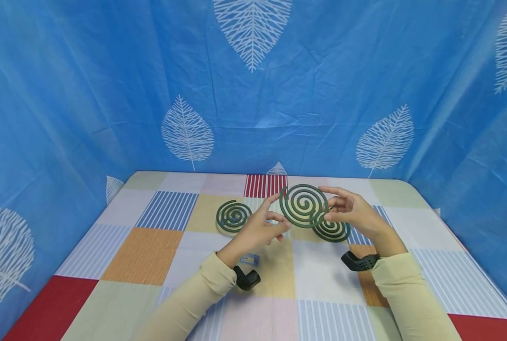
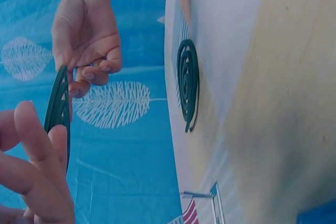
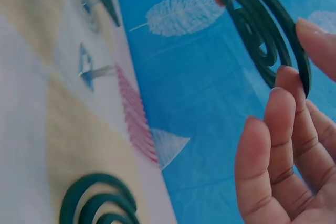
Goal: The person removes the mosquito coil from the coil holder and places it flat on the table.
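Between both hands a green mosquito coil (image 1: 304,206) is held up above the table, its spiral facing the head camera. My right hand (image 1: 356,213) pinches its right edge, thumb below and index finger above; the right wrist view shows the thumb and fingertips at the rim. My left hand (image 1: 258,229) holds the left edge with bent index finger and thumb. Lower and partly behind the held coil lies a second mosquito coil (image 1: 332,232). A third mosquito coil (image 1: 234,215) sits raised on a small stand, left of my left hand.
A small blue metal piece (image 1: 250,259) lies by my left wrist. In the right wrist view a little stand (image 3: 86,69) with an upright prong rises from the patchwork cloth (image 1: 142,255). Blue leaf-print curtain (image 1: 279,142) encloses the table's back and sides.
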The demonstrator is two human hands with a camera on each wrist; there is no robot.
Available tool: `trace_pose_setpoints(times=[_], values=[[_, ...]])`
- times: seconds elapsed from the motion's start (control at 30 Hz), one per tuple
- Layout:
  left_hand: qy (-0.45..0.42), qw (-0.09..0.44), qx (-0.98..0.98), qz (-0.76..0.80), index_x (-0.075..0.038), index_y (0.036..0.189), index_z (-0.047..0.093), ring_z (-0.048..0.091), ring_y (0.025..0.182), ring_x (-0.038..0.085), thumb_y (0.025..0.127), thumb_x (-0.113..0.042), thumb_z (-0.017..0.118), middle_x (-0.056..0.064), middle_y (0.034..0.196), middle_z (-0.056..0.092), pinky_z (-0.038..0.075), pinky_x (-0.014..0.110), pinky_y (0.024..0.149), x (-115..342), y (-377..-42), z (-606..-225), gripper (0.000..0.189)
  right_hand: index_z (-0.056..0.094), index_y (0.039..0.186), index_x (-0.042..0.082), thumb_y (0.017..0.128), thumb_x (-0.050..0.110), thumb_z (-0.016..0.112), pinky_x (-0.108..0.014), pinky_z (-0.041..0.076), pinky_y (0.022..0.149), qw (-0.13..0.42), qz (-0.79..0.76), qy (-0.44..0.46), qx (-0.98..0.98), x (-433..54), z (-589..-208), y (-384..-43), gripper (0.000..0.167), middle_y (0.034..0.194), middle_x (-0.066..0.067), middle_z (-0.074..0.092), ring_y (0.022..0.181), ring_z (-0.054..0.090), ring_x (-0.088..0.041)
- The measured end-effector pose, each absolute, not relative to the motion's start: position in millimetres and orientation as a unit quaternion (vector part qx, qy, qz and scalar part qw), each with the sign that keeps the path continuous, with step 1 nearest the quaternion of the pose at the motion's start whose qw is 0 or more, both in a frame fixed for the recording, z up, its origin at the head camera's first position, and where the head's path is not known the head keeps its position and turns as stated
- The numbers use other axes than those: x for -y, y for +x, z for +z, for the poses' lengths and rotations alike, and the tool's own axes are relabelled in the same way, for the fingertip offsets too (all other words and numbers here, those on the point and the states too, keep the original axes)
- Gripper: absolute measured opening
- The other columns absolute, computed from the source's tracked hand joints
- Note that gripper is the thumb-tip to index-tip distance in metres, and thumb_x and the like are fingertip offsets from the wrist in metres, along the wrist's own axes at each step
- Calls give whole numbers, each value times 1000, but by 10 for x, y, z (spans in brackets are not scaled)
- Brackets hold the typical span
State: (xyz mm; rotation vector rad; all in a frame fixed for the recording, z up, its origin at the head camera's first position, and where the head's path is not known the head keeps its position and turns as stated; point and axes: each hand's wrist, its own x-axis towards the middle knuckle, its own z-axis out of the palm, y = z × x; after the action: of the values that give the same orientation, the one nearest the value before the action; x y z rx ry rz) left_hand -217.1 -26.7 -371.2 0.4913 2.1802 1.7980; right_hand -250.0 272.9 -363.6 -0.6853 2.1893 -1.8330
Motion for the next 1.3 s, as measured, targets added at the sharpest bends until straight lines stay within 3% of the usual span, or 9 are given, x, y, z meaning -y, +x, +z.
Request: trace_pose_setpoints(times=[0.17,0.33,0.53,0.77,1.3], values=[[164,144,-754,620,-21,172,27,77,84,39,103,-15,74,10,122,75,42,25,54,167,-2175,-3749,84,38,163,-8,99,-11,69,-26,60,84,107,-636,-239,-726,-2828,-3730,-2498,71,106,0,74,94,72,-15],[161,149,-754,619,-21,172,27,77,77,30,102,-15,75,12,125,75,42,24,53,70,-2193,-3789,85,41,163,-3,100,-10,68,-27,60,84,97,-632,-236,-732,-2920,-3784,-2486,69,106,-1,74,95,72,-15],[158,153,-755,617,-20,172,27,77,81,40,101,-14,75,12,123,75,45,25,53,-44,-2188,-3812,86,49,161,10,100,-10,68,-27,61,84,96,-628,-234,-736,-3024,-3828,-2466,67,107,0,74,96,73,-16],[144,171,-733,642,-22,172,25,69,64,12,100,-9,74,3,114,75,40,22,50,-187,-2186,-3868,89,54,158,19,100,-10,67,-29,62,85,98,-623,-224,-743,-3151,-3857,-2442,66,107,0,74,96,73,-15],[152,202,-693,675,-22,173,23,67,63,11,103,-6,70,2,113,76,40,23,52,-446,-2182,-3962,86,59,152,29,102,-11,63,-27,60,86,97,-616,-228,-748,-3478,-3906,-2417,64,114,1,74,103,72,-14]])
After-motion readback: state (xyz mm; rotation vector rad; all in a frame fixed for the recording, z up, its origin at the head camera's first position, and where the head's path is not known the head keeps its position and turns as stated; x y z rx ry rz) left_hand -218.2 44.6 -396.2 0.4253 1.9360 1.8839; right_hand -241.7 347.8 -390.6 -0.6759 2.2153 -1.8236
